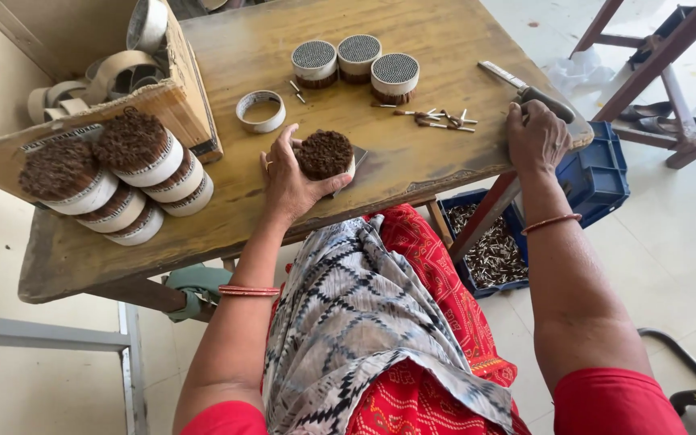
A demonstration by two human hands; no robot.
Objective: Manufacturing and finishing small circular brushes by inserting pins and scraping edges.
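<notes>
The round bundle of brown-tipped sticks in a white paper band (325, 155) stands on end near the front edge of the worn wooden bench (412, 173), tips up, its long axis vertical. The left hand (287, 179) cups it from the left, fingers curled around its side. The right hand (536, 135) lies well apart at the bench's right corner, closed over the dark handle of a long metal blade (517, 84). Loose sticks (438, 119) lie between the hands, nearer the right hand.
</notes>
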